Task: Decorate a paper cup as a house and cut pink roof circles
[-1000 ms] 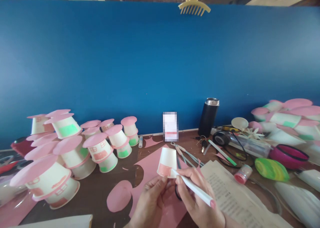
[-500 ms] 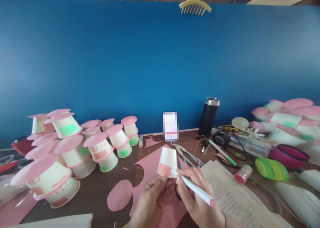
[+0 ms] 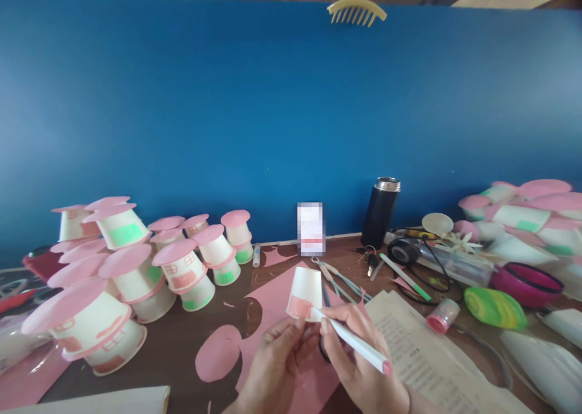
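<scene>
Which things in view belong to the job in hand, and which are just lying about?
In the job:
- white cup, in the left hand
- pink-ended marker, in the right hand
- pink-topped cups, probably

Seemingly just lying about:
- black bottle
- keys

The handheld cup [image 3: 305, 285] is between stacked cups [image 3: 185, 274], left, and pages [image 3: 422, 353], right.

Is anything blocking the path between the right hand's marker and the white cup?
Nothing visible: the marker, held in the right hand, has its tip at the white cup, beside the reddish patch. The left hand holds the lower rim.
</scene>
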A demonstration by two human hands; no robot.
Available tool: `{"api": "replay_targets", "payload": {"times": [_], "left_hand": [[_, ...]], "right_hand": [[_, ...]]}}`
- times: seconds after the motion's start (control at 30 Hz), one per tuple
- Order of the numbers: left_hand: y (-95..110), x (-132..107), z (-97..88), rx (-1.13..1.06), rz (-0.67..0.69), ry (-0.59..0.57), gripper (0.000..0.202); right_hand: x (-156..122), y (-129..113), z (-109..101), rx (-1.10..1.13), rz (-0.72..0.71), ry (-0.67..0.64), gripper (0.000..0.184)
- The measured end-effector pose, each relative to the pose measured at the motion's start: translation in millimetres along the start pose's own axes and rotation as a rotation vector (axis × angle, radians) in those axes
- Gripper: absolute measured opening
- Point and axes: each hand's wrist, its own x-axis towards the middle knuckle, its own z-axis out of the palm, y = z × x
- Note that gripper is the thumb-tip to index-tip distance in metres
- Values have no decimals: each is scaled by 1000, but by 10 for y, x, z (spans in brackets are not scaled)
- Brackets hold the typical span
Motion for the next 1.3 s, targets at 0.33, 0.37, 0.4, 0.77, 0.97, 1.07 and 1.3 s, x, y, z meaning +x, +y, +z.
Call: {"api": "replay_targets", "payload": {"times": [0.33,0.37,0.4,0.77,0.97,1.07,1.3], "left_hand": [[5,7,10,8,-4,-13,15],[2,10,6,5,-3,-10,16],[-2,13,1,1,-4,-7,16],[-9,23,-15,2,-3,3,17],[-6,9,-18,2,-2,-14,18],[-9,11,-25,-3,-3,-12,17],[-7,28,-36,-12,-9,10,14]], "right_hand": [[8,-18,-12,-10,-27,-8,7],[7,-18,-11,-14,-27,-7,7],[5,-18,-11,-17,-26,-7,7],[9,-29,-13,-13,-13,-20,6],[-18,-14,-3,-17,-16,-18,6],[-22,-5,6,-22,-14,-19,6],[-7,-15,10,-32,-19,-20,5]]}}
